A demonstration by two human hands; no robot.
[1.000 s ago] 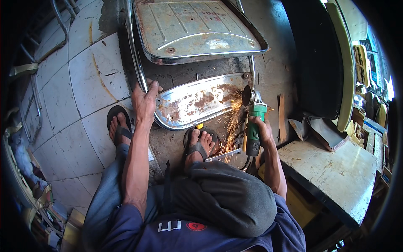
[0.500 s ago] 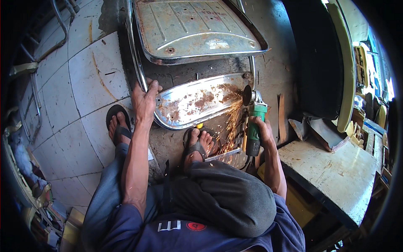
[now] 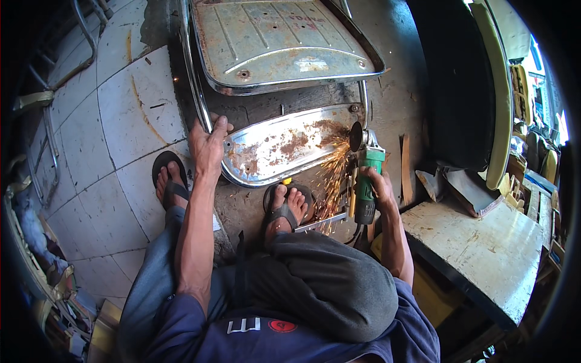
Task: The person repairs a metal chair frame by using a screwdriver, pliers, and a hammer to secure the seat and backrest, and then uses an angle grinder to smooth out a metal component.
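Note:
A rusty metal chair frame [image 3: 192,66] lies before me, with a ribbed seat pan [image 3: 284,42] at the top and a curved, shiny backrest plate [image 3: 278,148] nearer my feet. My left hand [image 3: 209,139] grips the chrome tube at the plate's left end. In my right hand [image 3: 378,184] is a green angle grinder [image 3: 368,181], held upright by its body. Its dark disc [image 3: 356,137] meets the plate's right end, and orange sparks [image 3: 333,187] stream down toward my sandalled foot [image 3: 287,209].
White tiles [image 3: 133,109] cover the floor at left, with metal chair frames [image 3: 45,151] beyond. At right stand a worn low table [image 3: 478,248], a bent metal sheet [image 3: 472,190] and a large black padded piece [image 3: 457,85]. A wooden strip [image 3: 406,169] lies beside the grinder.
Both hands and the grinder hold nearly the same place. The spark stream has changed shape slightly, still falling from the disc.

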